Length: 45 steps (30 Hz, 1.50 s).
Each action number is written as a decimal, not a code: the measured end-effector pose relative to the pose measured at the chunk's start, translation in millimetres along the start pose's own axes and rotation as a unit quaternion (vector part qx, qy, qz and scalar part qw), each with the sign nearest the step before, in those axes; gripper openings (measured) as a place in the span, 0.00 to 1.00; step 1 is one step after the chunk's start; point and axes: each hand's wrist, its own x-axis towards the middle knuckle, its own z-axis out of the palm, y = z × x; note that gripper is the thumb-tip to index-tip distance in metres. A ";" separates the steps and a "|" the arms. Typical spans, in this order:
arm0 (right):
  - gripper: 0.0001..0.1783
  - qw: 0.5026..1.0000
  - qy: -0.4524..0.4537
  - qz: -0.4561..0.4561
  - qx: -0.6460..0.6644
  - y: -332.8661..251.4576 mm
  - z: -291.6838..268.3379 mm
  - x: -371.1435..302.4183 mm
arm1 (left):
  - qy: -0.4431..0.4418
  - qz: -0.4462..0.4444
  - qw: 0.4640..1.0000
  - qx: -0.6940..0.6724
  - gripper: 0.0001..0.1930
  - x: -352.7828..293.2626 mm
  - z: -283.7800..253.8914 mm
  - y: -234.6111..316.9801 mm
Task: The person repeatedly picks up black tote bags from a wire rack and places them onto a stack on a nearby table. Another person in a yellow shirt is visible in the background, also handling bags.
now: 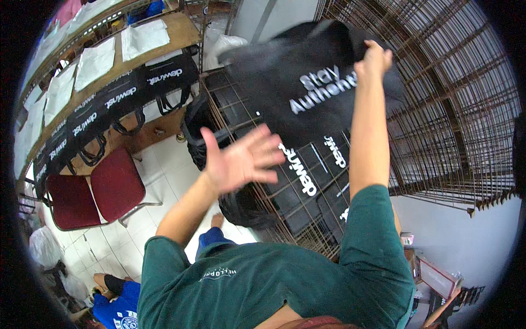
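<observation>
A black fabric bag (274,82) with white lettering is spread over the far part of a wire rack, its upper edge blurred by motion. At its right side my right hand (373,60) has its fingers closed on the fabric, with the arm stretched far forward. Nearer and to the left, my left hand (244,162) is in the air with fingers spread and nothing in it. Under both hands, other black bags (323,175) with white print lie flat on the wire rack (274,219).
Many rusty wire racks (438,82) lean in a stack on the right. On the left, a long wooden table (178,27) bears white sheets (143,39), and black bags (129,90) hang along its edge. A dark red chair (118,183) and a person in blue (123,301) are at lower left.
</observation>
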 end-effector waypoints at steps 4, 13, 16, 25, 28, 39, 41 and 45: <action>0.54 0.985 -0.061 0.146 0.063 52.3 56.9 34.8 | 0.043 0.149 0.987 0.040 0.62 63.2 -48.9 132.5; 0.42 0.986 -0.013 0.161 -0.027 171.4 -85.2 -90.6 | 0.228 0.073 0.909 0.341 0.29 130.3 -129.8 210.4; 0.47 0.981 0.082 0.104 -0.144 256.1 -98.7 -124.8 | 0.350 0.035 0.832 0.429 0.33 176.0 -260.8 224.3; 0.39 0.894 0.065 0.170 -0.410 371.1 -193.5 -126.7 | 0.415 0.029 0.775 0.476 0.52 241.8 -279.3 174.7; 0.39 0.900 0.088 0.147 -0.401 363.2 -177.2 -120.2 | 0.381 0.062 0.771 0.506 0.53 247.5 -306.3 184.5; 0.38 0.840 0.101 0.209 -0.490 369.5 -188.2 -104.9 | 0.437 -0.011 0.768 0.467 0.52 250.3 -276.5 161.3; 0.37 0.841 0.100 0.198 -0.493 374.9 -187.4 -105.5 | 0.433 0.000 0.773 0.463 0.51 247.9 -282.3 163.3; 0.36 0.834 0.108 0.180 -0.510 379.8 -190.2 -102.8 | 0.434 0.015 0.779 0.452 0.50 244.4 -286.9 166.9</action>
